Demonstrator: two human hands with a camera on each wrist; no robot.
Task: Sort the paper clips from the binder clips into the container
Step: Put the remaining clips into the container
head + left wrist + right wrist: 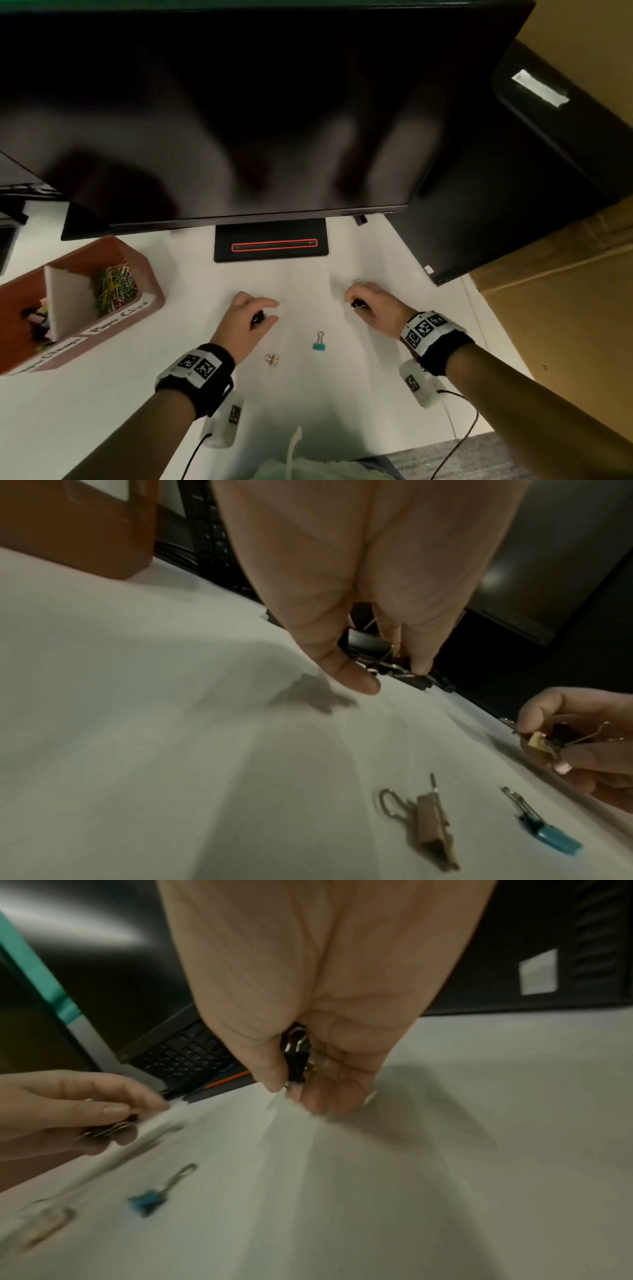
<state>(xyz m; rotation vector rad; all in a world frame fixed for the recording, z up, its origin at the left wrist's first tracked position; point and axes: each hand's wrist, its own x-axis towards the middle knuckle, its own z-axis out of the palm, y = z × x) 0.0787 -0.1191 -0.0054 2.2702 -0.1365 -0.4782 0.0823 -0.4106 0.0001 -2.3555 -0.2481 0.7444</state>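
I think I'm nearly done: my left hand and right hand each pinch black binder clips, and only a blue clip and a tan clip lie between them.

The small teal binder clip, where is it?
In the head view, the small teal binder clip lies on the white desk between both hands, right of a tan clip.

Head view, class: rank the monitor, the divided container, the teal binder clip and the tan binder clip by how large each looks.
1. Monitor, by far the largest.
2. Container, at the left of the desk.
3 and 4. Teal binder clip and tan binder clip: both tiny and look alike in size, so I won't rank them.
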